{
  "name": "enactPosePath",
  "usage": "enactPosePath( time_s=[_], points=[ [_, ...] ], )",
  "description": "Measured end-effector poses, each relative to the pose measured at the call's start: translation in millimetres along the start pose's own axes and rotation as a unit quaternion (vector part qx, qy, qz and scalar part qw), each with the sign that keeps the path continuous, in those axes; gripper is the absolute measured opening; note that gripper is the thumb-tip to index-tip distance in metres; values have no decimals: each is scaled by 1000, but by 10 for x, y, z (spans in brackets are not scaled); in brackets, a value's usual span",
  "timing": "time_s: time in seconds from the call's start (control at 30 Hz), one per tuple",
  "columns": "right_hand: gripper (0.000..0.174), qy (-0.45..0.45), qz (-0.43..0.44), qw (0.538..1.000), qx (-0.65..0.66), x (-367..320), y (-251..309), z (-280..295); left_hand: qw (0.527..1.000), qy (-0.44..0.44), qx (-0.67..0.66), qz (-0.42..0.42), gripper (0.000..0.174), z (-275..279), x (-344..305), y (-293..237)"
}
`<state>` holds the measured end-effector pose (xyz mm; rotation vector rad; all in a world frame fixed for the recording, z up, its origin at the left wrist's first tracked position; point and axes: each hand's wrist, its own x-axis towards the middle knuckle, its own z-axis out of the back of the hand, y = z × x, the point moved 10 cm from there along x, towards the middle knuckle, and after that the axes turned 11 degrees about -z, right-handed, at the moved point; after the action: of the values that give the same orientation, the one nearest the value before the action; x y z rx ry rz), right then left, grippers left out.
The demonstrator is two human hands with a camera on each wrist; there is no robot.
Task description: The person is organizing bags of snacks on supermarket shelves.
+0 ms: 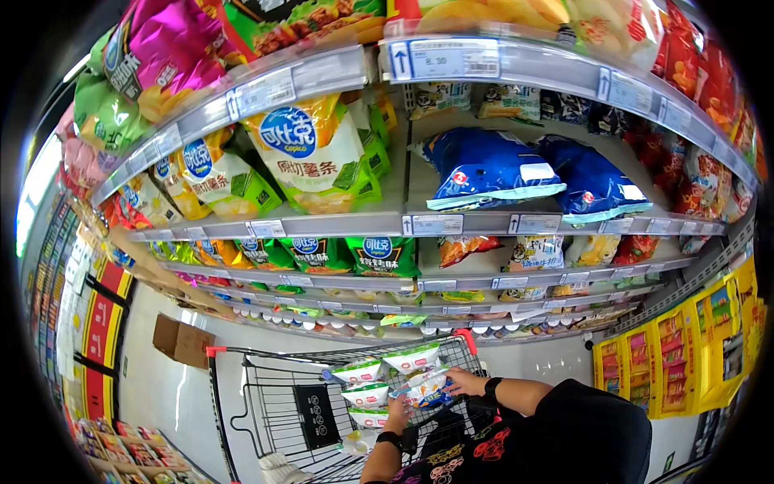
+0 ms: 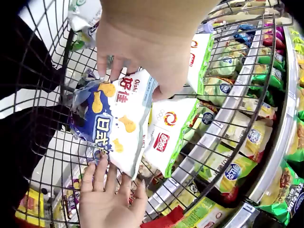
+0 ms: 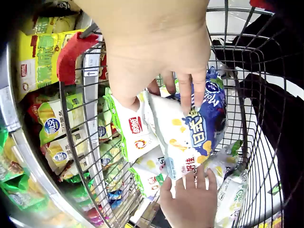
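Observation:
A blue-and-white Oishi snack bag [image 1: 427, 389] with fish-shaped crackers printed on it lies in the shopping cart, between my two hands. In the left wrist view my left hand [image 2: 145, 57] is at one end of the bag, fingers over its face and thumb near its edge. My right hand [image 3: 159, 66] touches the opposite end, its fairly straight fingers reaching across the printed front. Beside and under this bag lie several white snack bags [image 1: 367, 395] with green edges. Another clear-and-white bag [image 1: 359, 441] sits nearer the cart's handle side.
The black wire cart [image 1: 274, 395] has red corner caps and stands before shelves of chips. Blue bags [image 1: 492, 173] lie on a middle shelf edge. A cardboard box [image 1: 183, 340] stands on the floor at left, and a yellow display rack [image 1: 677, 355] at right.

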<state>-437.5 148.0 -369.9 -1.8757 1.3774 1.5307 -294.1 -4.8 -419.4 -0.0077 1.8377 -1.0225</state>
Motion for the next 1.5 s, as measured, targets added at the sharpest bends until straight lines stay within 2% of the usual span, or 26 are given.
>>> enactPosePath(
  time_s=[0.1,0.13,0.23,0.3,0.4,0.47,0.53,0.63,0.7,0.77,0.8,0.83,0.97,1.13,1.23,1.37,1.47,1.5],
  points=[
    [47,-24,0,1000,-11,65,-60,175,999,-32,-9,-6,33,38,-73,-35],
    [50,-64,4,998,-26,90,-87,247,999,-32,-22,-14,34,53,-86,-32],
    [48,-55,31,990,-126,104,-159,221,999,-22,-37,-11,34,101,-66,25],
    [41,-116,54,970,-205,98,-233,310,999,-14,-37,-2,35,136,-82,113],
    [38,-143,87,923,-348,86,-282,287,1000,-19,-18,3,33,208,-110,150],
    [38,-155,127,864,-462,21,-159,183,999,-45,11,9,26,261,-149,149],
    [35,-151,160,797,-562,38,-142,76,998,-55,2,19,26,324,-143,188],
    [35,-124,137,755,-629,91,-169,5,999,-45,8,20,27,305,-286,116],
    [36,-133,151,757,-622,35,-153,-22,996,-76,11,52,27,448,-284,216],
    [33,-88,71,816,-567,132,-298,41,1000,3,5,6,30,397,-213,207],
    [32,-91,19,872,-480,101,-372,127,1000,-11,10,7,30,421,-206,226],
    [34,-96,16,882,-461,71,-401,142,1000,-25,14,10,31,492,-179,311],
    [35,-94,-3,894,-438,29,-590,168,998,-32,36,49,29,509,-325,429],
    [38,-82,-11,902,-423,87,-639,214,998,-13,55,14,30,512,-399,416],
    [36,-103,43,920,-376,98,-589,255,998,-38,58,13,30,489,-436,378],
    [37,-88,44,918,-385,125,-614,261,994,-18,110,-20,31,426,-437,288],
    [37,-90,27,919,-383,125,-626,280,991,-4,135,9,30,416,-437,301],
    [37,-88,30,921,-379,113,-622,272,991,-4,133,-5,29,416,-419,294]
  ],
)
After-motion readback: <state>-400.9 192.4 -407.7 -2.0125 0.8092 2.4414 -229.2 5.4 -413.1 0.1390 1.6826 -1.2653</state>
